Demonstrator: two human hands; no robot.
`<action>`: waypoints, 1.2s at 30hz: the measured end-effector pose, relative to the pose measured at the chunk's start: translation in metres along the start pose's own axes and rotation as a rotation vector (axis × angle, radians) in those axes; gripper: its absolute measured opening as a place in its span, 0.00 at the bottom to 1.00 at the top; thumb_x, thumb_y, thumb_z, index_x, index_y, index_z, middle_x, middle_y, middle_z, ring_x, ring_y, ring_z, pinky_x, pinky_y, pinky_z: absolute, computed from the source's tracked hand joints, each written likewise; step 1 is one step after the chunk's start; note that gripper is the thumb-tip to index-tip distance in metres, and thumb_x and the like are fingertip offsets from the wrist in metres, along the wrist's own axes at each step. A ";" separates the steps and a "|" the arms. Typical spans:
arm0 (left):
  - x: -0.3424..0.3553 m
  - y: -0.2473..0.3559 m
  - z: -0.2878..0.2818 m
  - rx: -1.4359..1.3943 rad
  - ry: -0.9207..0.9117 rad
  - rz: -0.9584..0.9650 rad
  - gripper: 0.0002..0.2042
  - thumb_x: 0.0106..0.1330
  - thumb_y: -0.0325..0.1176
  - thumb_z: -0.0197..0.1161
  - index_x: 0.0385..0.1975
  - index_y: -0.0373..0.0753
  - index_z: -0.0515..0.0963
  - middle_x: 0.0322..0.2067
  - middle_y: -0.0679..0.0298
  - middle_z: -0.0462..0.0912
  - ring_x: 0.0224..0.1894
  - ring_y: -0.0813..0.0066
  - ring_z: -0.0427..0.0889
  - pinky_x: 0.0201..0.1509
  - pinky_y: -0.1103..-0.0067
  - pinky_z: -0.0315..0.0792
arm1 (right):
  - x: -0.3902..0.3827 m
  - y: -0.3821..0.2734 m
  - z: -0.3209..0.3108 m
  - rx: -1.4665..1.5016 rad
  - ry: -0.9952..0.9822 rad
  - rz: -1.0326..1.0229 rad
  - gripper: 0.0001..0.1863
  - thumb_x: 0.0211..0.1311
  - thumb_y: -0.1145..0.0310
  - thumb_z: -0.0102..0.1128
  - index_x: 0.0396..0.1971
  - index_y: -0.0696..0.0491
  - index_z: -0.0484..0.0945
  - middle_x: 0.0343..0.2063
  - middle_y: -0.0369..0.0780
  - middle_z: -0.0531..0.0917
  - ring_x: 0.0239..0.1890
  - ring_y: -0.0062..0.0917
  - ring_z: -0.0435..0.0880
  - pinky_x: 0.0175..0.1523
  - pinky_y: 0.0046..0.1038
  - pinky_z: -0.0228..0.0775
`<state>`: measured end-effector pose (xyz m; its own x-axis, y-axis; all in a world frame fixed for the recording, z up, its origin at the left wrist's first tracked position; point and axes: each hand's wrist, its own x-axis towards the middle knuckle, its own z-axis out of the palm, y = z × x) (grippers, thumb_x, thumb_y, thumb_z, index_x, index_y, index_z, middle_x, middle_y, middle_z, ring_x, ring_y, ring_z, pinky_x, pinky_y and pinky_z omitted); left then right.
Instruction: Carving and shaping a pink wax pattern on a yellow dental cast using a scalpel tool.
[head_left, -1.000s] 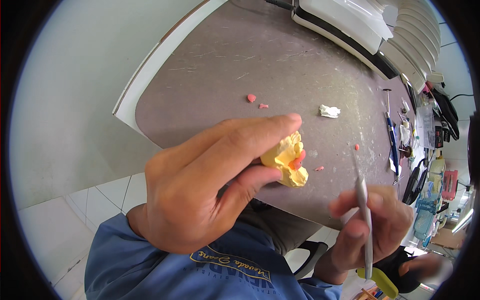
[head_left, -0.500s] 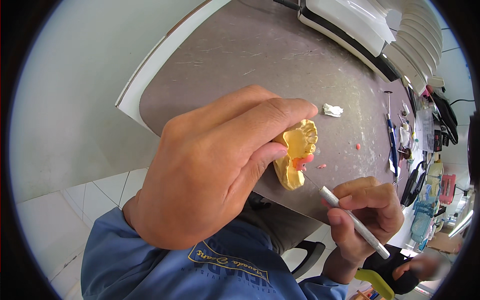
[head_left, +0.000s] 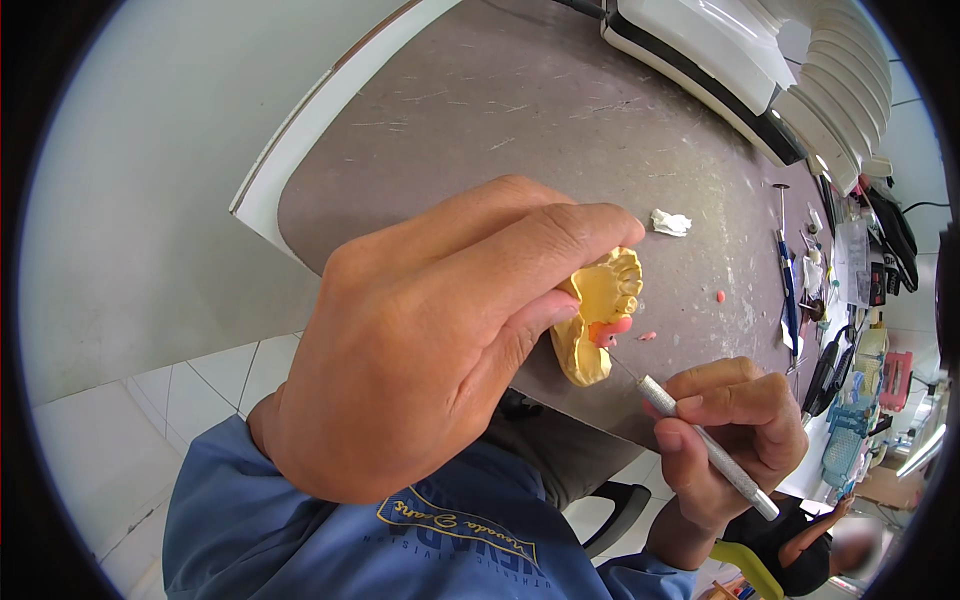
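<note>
My left hand (head_left: 450,310) is closed round a yellow dental cast (head_left: 583,357), holding it above the bench near its front edge. Moulded teeth show along the cast's right side. A lump of pink wax-like material (head_left: 608,331) sits on the cast, beside the teeth. Pinched between the thumb and fingers of my right hand (head_left: 735,425) is a silver-handled carving tool (head_left: 720,455) with a thin metal tip. That tip reaches up and left to the lower edge of the pink lump; whether it touches is too fine to tell.
On the brown bench top (head_left: 450,120) lie a crumpled white scrap (head_left: 670,222) and small pink bits (head_left: 720,297). A white machine with a ribbed hose (head_left: 845,90) stands at the back right. A blue-handled tool (head_left: 787,290) lies right. Another person (head_left: 800,540) sits at lower right.
The cast and my left hand have shifted very slightly to the right in the picture. The tool stays nearly where it was. The other person's arm is now raised.
</note>
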<state>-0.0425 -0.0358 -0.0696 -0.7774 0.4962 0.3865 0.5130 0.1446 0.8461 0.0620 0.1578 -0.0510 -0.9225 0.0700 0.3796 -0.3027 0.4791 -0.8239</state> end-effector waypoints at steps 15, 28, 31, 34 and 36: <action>-0.001 0.004 0.001 0.041 0.012 0.019 0.17 0.57 0.19 0.65 0.49 0.33 0.81 0.38 0.55 0.83 0.38 0.67 0.85 0.51 0.74 0.79 | 0.005 -0.006 -0.011 0.063 -0.036 0.116 0.11 0.43 0.80 0.75 0.27 0.61 0.79 0.21 0.45 0.85 0.22 0.23 0.86 0.26 0.19 0.73; -0.008 -0.004 -0.005 -0.050 -0.015 0.008 0.22 0.53 0.27 0.77 0.47 0.29 0.77 0.44 0.53 0.79 0.44 0.69 0.85 0.45 0.78 0.84 | -0.052 -0.010 -0.009 -0.657 0.018 -0.125 0.11 0.50 0.71 0.72 0.29 0.56 0.77 0.20 0.44 0.78 0.21 0.26 0.76 0.25 0.25 0.64; -0.013 -0.004 -0.003 -0.143 -0.009 0.014 0.25 0.49 0.27 0.79 0.47 0.30 0.77 0.44 0.54 0.79 0.44 0.69 0.85 0.46 0.78 0.84 | -0.059 -0.002 -0.010 -0.488 0.205 -0.114 0.14 0.61 0.62 0.67 0.33 0.57 0.77 0.20 0.43 0.76 0.21 0.23 0.73 0.24 0.23 0.62; -0.020 0.001 0.000 -0.174 -0.019 -0.058 0.28 0.47 0.28 0.81 0.48 0.30 0.76 0.45 0.55 0.78 0.44 0.69 0.85 0.45 0.79 0.84 | -0.048 -0.003 -0.009 -0.088 0.312 -0.051 0.19 0.65 0.57 0.65 0.37 0.60 0.76 0.23 0.43 0.78 0.23 0.22 0.75 0.26 0.18 0.65; -0.019 0.002 0.001 -0.115 -0.020 -0.019 0.28 0.47 0.27 0.81 0.49 0.31 0.77 0.44 0.56 0.78 0.43 0.69 0.85 0.44 0.79 0.83 | -0.038 -0.010 0.003 -0.050 0.324 0.027 0.18 0.64 0.58 0.66 0.38 0.60 0.76 0.24 0.43 0.79 0.24 0.23 0.76 0.27 0.18 0.66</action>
<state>-0.0265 -0.0435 -0.0759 -0.7789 0.5111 0.3635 0.4520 0.0556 0.8903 0.0994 0.1473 -0.0581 -0.8035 0.3538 0.4787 -0.2597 0.5152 -0.8168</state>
